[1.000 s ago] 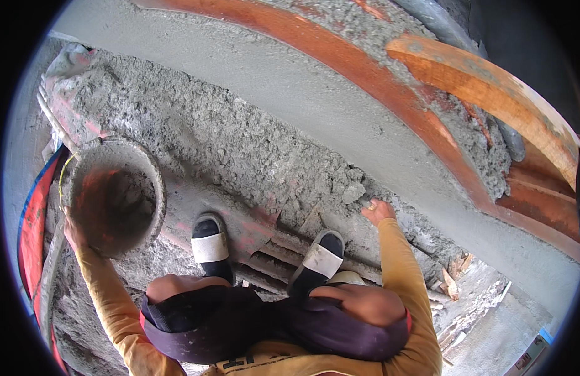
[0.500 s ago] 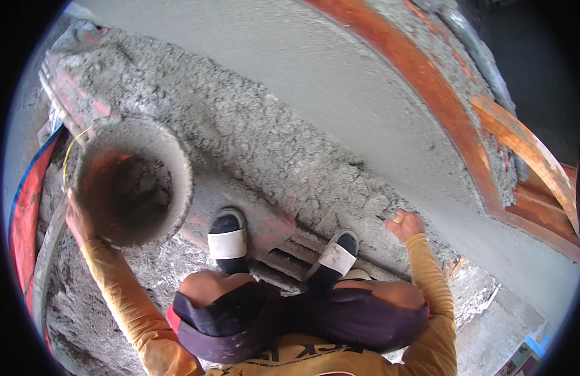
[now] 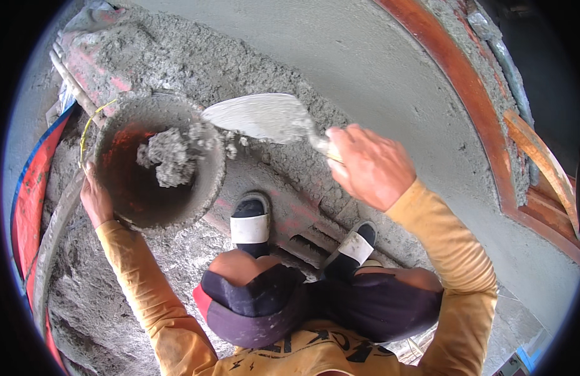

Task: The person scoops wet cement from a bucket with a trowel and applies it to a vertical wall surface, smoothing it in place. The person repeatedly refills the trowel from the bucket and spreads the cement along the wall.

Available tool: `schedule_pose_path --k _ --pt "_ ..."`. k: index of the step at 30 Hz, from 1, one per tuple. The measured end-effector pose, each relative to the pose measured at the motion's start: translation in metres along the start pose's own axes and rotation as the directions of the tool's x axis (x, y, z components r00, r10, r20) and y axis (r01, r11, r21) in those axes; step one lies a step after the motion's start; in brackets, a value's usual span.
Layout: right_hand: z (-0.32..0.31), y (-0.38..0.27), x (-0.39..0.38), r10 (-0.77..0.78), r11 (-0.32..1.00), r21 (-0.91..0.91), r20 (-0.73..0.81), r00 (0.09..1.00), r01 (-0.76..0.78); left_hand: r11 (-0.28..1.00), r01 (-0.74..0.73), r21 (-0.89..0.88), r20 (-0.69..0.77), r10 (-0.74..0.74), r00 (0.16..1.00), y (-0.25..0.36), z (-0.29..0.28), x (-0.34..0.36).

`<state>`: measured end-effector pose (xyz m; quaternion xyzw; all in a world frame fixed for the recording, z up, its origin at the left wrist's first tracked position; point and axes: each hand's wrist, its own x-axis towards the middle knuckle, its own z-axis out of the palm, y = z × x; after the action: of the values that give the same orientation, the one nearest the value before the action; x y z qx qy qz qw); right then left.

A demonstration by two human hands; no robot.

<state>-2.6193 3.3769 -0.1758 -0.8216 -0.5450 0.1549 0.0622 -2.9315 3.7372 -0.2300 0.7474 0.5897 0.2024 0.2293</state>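
My right hand (image 3: 374,166) is closed round the handle of a trowel (image 3: 262,116), its broad pale blade tilted toward the bucket's right rim. Lumps of wet mortar (image 3: 171,156) are falling from the blade into the bucket (image 3: 213,188), a few bits still in the air beside the rim. The bucket is mortar-crusted outside, orange-red in places inside, and tipped so its mouth faces me. My left hand (image 3: 97,197) grips the bucket's left rim, near a thin yellow handle (image 3: 84,135). Its fingertips are partly hidden behind the bucket.
Loose mortar (image 3: 240,69) lies heaped along the foot of a smooth plastered wall (image 3: 440,131). A reddish-brown wooden frame (image 3: 456,75) curves along that wall. A red sheet with a blue edge (image 3: 33,207) and a bent grey strip (image 3: 55,232) are at the left. My sandalled feet (image 3: 249,229) stand close to the bucket.
My right hand has risen from the mortar heap and moved left, bringing the trowel to the bucket; mortar has come off the blade. My left hand stays on the rim.
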Motion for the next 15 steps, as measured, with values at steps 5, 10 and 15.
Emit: schedule_pose_path --k 5,10,15 --pt "0.048 0.098 -0.133 0.404 0.892 0.124 0.212 0.89 -0.435 1.0 0.012 0.016 0.021 -0.012 1.0 -0.02 -0.015 0.017" --pt "0.118 0.125 -0.266 0.646 0.552 0.081 0.588 0.487 -0.83 0.999 -0.043 0.016 0.012 0.043 0.999 -0.034 -0.011 0.023" --pt "0.175 0.129 -0.305 0.654 0.494 0.074 0.624 0.427 -0.866 0.994 -0.018 0.107 0.02 0.016 1.0 -0.044 -0.019 0.035"
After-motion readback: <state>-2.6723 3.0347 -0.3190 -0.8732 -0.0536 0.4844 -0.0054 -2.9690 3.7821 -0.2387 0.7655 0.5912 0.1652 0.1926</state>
